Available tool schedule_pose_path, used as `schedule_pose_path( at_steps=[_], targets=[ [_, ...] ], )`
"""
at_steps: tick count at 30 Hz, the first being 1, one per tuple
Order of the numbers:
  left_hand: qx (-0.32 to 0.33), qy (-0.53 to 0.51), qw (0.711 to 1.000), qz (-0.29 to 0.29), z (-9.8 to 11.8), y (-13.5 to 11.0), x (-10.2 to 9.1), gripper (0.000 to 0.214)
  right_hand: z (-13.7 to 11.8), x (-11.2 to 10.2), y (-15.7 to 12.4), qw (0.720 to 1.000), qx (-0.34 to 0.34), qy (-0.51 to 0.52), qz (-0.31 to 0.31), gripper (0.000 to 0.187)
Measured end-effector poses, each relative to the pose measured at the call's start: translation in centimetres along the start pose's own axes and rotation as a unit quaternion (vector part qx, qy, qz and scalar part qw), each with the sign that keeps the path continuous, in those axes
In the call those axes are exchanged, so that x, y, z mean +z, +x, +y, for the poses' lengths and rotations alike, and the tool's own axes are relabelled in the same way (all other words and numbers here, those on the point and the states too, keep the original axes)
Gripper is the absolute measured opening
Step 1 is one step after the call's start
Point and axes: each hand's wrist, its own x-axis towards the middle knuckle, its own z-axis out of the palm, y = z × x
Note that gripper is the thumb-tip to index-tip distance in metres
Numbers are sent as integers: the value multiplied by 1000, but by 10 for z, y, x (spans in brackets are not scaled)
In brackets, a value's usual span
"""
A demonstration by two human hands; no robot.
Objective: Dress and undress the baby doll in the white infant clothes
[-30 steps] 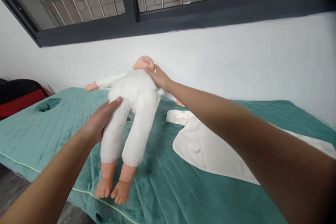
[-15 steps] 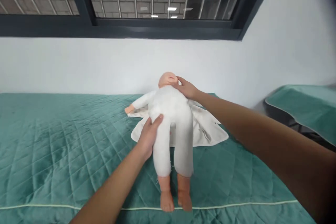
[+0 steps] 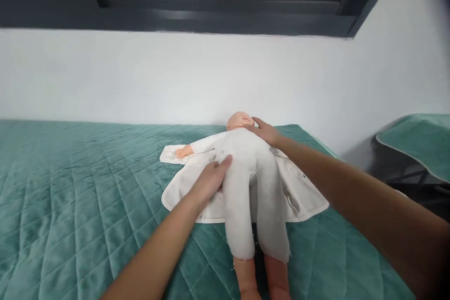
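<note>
A baby doll (image 3: 242,150) with a white cloth body and bare plastic head, hand and feet lies on its back over a spread white garment (image 3: 191,186). My left hand (image 3: 211,179) grips the doll's hip, thumb on top and the other fingers partly hidden at its side. At the neck and shoulder, my right hand (image 3: 263,131) holds the doll, with some fingertips out of sight behind the head. One doll arm reaches left along the garment's sleeve; my right hand and forearm cover the other. The doll's feet run off the bottom edge of the view.
A green quilted cover (image 3: 87,206) spreads under everything. Behind it rises a white wall (image 3: 123,75) with a dark window frame (image 3: 211,16) and metal bars above. At the far right stands another green-covered surface (image 3: 418,140) with dark parts beneath.
The doll has come down onto the garment, both my hands staying on it. The camera view has tilted down and moved closer, and more of the garment's left sleeve shows.
</note>
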Motion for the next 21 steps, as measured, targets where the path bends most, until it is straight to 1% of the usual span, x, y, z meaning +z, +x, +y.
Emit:
schedule_pose_path(
  at_steps=[1,2,3,4,5,6,7,8,9,10,11,12,14,16,18,19,21],
  targets=[
    [-4,28,999,20,3,6,-9,64,-1,-5,1,999,-14,-38,9,79],
    [8,60,997,54,5,13,-17,61,-3,-10,1,996,-30,-79,28,74],
    [42,110,989,94,5,20,-24,56,-8,-14,0,991,-48,-116,54,67],
    [81,176,972,132,3,28,-30,50,-14,-16,0,984,-67,-142,82,59],
    [117,249,947,166,0,35,-35,42,-23,-16,-1,978,-88,-155,107,52],
    [145,323,916,190,-4,41,-38,34,-34,-12,-2,973,-112,-157,123,46],
    [158,386,885,204,-8,46,-40,28,-46,-5,-3,969,-142,-154,128,41],
    [162,433,862,209,-12,50,-41,25,-59,5,-4,964,-183,-150,119,38],
    [161,464,846,209,-15,52,-42,25,-72,17,-4,958,-225,-152,95,36],
    [160,484,835,208,-17,53,-42,26,-85,30,-4,950,-259,-170,49,37],
    [159,501,825,205,-19,54,-42,26,-97,44,-3,941,-274,-199,-12,42],
    [159,516,817,202,-20,53,-42,27,-107,57,-3,934,-263,-230,-70,47],
    [160,545,798,200,-21,50,-43,27,-121,77,-2,925,-241,-260,-134,45],
    [166,567,779,208,-20,47,-44,26,-127,86,-2,923,-228,-270,-151,38],
    [175,569,771,225,-20,46,-47,24,-126,83,-6,924,-228,-271,-143,36],
    [178,560,775,234,-20,45,-49,24,-124,78,-9,926,-230,-269,-132,37],
    [170,518,800,251,-20,47,-55,24,-117,65,-18,930,-233,-263,-106,37]
  ],
)
